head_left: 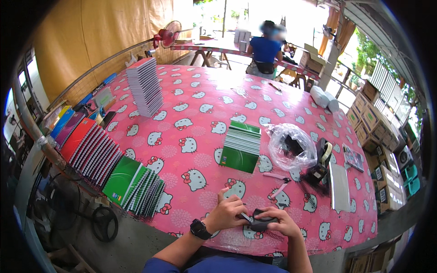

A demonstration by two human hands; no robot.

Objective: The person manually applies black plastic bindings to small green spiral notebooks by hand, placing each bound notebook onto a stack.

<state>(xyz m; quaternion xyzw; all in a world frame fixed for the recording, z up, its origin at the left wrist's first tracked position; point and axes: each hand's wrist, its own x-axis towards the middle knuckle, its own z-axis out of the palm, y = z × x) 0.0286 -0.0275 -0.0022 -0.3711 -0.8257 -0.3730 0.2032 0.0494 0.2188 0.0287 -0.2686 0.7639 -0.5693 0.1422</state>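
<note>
Near the front edge of the table, my two hands work close together on a small dark grey object [263, 220] with a pale, shiny strip at its left end. My right hand [283, 221] is closed around the dark part. The fingers of my left hand [226, 213] are bent and pinched at the pale end; what exactly they grip is partly hidden. A reddish spiral coil [274, 236] lies just below my right hand. Beyond my hands sit pink-handled pliers [278, 184] and a row of green spiral notebooks [240, 157].
A clear plastic bag [304, 154] with black contents, a tape dispenser [324, 157], black coils [315, 181] and a pale flat sheet [338, 186] lie right. Left are green notebooks [122, 178], red notebooks [79, 136] and a tall notebook stack [145, 88]. A person [264, 50] sits beyond.
</note>
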